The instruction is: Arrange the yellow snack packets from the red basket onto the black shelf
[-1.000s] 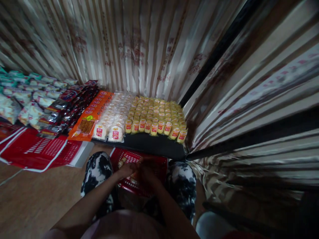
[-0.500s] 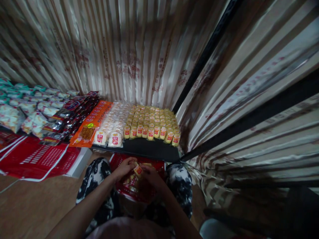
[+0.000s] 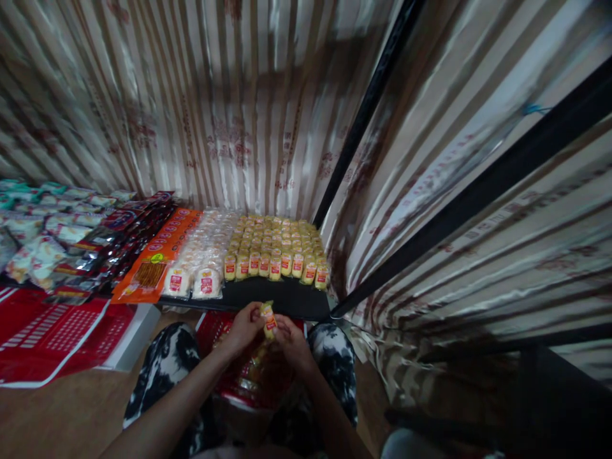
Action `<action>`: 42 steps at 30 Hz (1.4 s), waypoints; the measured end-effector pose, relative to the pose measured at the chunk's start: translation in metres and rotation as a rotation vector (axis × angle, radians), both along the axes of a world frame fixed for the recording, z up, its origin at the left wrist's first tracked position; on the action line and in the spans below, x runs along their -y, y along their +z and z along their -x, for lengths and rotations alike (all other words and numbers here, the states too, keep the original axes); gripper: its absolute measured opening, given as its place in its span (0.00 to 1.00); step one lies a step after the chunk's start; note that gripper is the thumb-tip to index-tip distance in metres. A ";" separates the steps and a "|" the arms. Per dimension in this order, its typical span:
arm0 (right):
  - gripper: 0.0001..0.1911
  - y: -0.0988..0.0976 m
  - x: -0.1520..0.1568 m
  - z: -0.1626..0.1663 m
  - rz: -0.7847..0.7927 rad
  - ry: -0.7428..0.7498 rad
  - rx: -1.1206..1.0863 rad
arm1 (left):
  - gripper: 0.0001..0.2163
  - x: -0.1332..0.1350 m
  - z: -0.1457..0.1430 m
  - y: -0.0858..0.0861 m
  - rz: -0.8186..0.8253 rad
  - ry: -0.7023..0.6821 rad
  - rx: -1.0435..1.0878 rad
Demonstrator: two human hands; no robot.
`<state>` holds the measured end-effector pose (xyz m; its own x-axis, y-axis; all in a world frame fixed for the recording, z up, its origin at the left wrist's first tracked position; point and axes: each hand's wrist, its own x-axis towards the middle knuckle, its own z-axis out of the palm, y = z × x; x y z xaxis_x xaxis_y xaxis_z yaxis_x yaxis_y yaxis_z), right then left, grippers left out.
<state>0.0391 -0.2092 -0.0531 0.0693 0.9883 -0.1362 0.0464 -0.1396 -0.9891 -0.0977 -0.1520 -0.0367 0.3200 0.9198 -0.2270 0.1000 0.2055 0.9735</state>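
Note:
Between both hands is a small yellow snack packet with a red and white label, tilted, its label facing up. My left hand pinches its left side, and my right hand grips its lower right. Below them a red bag lies between my knees, with more yellow packets dimly visible inside. Just beyond my hands, rows of matching yellow packets stand on a black shelf.
Left along the shelf are white snack packets, an orange packet, dark red packets and pale bags. A red carton is at lower left. Black metal bars cross at right before a striped curtain.
Both hands have lifted the yellow packet out of the red bag, up toward the shelf edge. The view has shifted, so the shelf sits slightly lower and further left.

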 end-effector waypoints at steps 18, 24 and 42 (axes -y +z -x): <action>0.25 -0.004 -0.038 -0.041 -0.434 -0.342 0.859 | 0.17 -0.063 -0.098 0.044 -0.547 0.038 -0.578; 0.24 -0.013 -0.056 -0.049 -0.446 -0.388 0.822 | 0.19 -0.075 -0.117 0.035 -0.557 0.024 -0.606; 0.24 -0.032 -0.062 -0.052 -0.453 -0.429 1.014 | 0.16 -0.059 -0.114 0.025 -0.598 -0.023 -0.589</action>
